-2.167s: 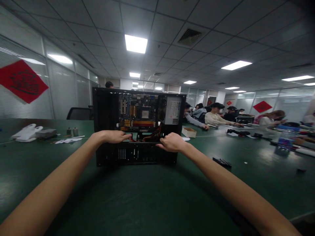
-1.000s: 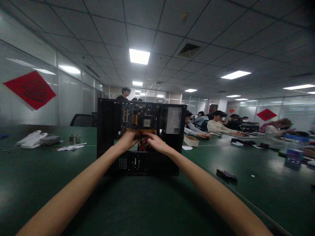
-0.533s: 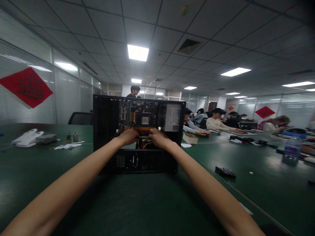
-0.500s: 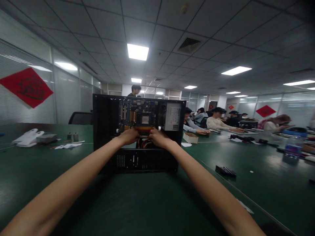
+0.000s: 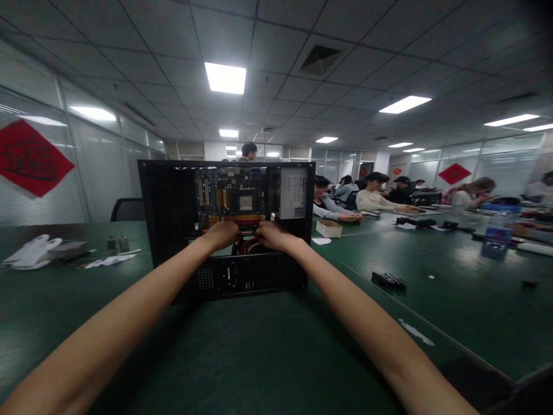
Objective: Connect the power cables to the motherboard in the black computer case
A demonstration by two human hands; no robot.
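Observation:
An open black computer case [image 5: 270, 274] stands in front of me on the green table. Inside, the motherboard [image 5: 231, 187] faces me, with a pale square chip [image 5: 246, 203] near its middle. Below that chip run orange and red memory slots [image 5: 249, 219]. My left hand [image 5: 222, 233], fingers curled, is at the left end of these slots. At their right end is my right hand [image 5: 273, 235], also with bent, closed fingers. What the fingertips grip is hidden. Coloured cables [image 5: 250, 246] hang under the hands, and a power supply [image 5: 294, 190] sits at the case's upper right.
Left on the table lie a white plastic bag [image 5: 32, 252], a grey box [image 5: 68, 249] and papers [image 5: 112, 259]. To the right are a small open box [image 5: 329, 229], a black part [image 5: 389, 280] and a water bottle [image 5: 499, 229]. Several people sit along the table's far right.
My view has turned slightly right, so the case and surroundings appear farther left. Both hands stay at the memory slots, with little visible movement relative to the case.

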